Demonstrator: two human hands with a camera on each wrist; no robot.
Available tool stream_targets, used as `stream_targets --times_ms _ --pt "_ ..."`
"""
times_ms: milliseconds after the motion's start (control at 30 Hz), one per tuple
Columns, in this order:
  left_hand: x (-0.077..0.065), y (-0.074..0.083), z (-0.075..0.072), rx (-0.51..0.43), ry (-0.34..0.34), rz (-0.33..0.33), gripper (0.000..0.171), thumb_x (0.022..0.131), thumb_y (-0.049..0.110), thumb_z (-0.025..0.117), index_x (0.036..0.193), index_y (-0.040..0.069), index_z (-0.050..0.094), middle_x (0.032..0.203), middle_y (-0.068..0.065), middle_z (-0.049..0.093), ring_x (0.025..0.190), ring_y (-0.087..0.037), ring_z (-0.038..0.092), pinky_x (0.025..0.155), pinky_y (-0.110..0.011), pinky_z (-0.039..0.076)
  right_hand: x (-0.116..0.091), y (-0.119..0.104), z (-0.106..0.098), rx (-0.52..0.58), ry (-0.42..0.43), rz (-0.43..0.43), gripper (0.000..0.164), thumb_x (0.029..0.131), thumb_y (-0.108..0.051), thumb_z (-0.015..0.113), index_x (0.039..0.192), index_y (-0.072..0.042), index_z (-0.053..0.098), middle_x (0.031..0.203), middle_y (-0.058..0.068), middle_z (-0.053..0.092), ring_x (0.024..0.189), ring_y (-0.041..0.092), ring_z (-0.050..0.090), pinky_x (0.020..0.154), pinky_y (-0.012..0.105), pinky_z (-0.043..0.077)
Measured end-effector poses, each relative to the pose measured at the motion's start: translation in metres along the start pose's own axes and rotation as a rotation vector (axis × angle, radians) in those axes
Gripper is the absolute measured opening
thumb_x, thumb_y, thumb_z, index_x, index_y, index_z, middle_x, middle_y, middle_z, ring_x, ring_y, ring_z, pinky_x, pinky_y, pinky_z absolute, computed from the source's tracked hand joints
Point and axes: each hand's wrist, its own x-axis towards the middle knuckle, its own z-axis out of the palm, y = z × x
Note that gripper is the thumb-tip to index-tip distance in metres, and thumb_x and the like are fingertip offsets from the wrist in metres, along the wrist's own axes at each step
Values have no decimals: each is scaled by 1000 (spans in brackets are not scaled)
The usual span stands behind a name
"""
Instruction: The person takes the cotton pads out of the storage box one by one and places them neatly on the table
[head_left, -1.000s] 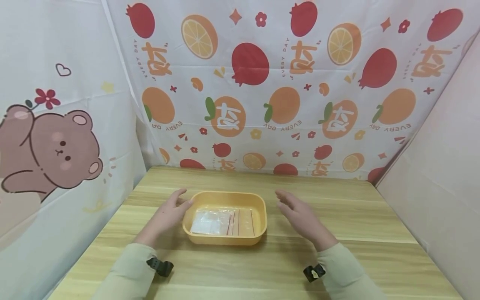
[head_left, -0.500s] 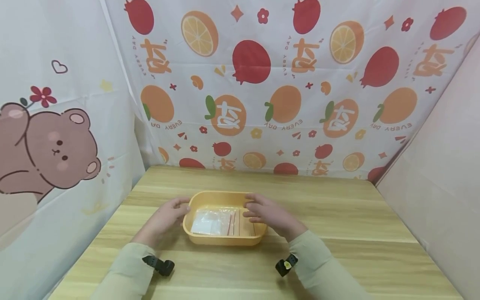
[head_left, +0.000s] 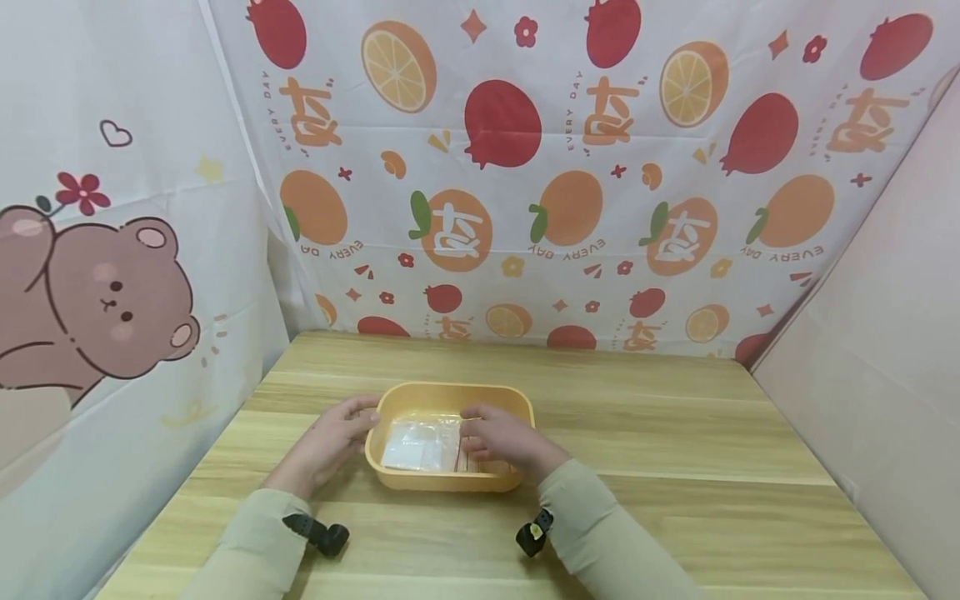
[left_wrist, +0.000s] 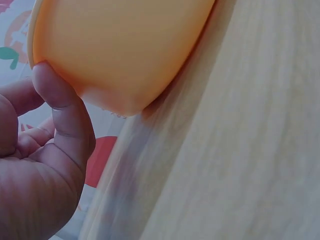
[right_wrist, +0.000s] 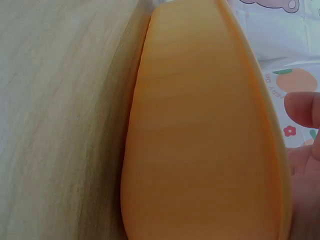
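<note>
A yellow-orange plastic tray (head_left: 450,482) rests on the wooden table, with clear resealable plastic bags (head_left: 420,444) inside it, thin red seal lines along them. At the tray's left end is my left hand (head_left: 326,439); its thumb tip (left_wrist: 47,82) meets the rim and the fingers lie loosely bent outside the wall. Over the right part of the tray reaches my right hand (head_left: 506,437), fingers spread apart above the bags and covering their right ends. In the right wrist view, the right thumb (right_wrist: 302,109) shows beyond the tray's rim, apart from the other fingers.
The wood-grain table (head_left: 675,467) extends around the tray. A fruit-print cloth (head_left: 502,125) hangs behind it, a bear-print cloth (head_left: 112,292) at the left and a plain white one (head_left: 885,350) at the right. Each wrist wears a small black camera.
My right hand has moved left from beside the tray to over the bags inside it. The left hand has shifted slightly at the rim; the tray has stayed in place.
</note>
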Motion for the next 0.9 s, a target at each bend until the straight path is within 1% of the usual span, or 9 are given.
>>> stream_targets --times_ms 67,200,500,633,767,900 --pt "-1 0 0 2 -1 4 49 107 16 52 148 -7 38 126 -24 59 105 -23 64 84 -34 57 1 0 1 -3 11 17 53 101 -24 58 146 2 47 126 21 62 108 35 65 91 48 55" --pt "-2 1 1 5 5 8 49 107 16 52 148 -7 38 126 -25 59 105 -24 63 84 -33 57 3 1 2 12 21 26 53 101 -26 57 145 2 47 124 20 61 104 35 65 86 47 57" --pt "1 -2 1 -1 10 12 49 106 15 53 147 -7 39 122 -23 60 103 -22 63 83 -33 57 8 4 5 80 37 23 52 99 -19 56 145 4 46 118 23 61 101 34 65 75 40 58" --pt "2 -3 1 -7 15 13 48 106 14 53 147 -7 40 120 -21 60 101 -22 63 83 -33 58 6 3 5 99 41 18 50 101 -21 55 145 2 47 115 22 63 94 33 65 75 43 58" --pt "1 -3 1 -10 13 10 47 106 14 52 147 -7 39 123 -24 59 103 -23 63 83 -33 58 9 6 5 121 47 5 48 103 -21 53 145 1 47 114 23 63 89 33 64 75 45 58" --pt "-1 -2 1 -8 11 5 49 107 16 52 148 -6 38 129 -26 56 106 -24 63 85 -34 57 13 8 8 134 60 -7 45 105 -19 51 144 2 49 119 22 62 95 34 65 77 45 58"
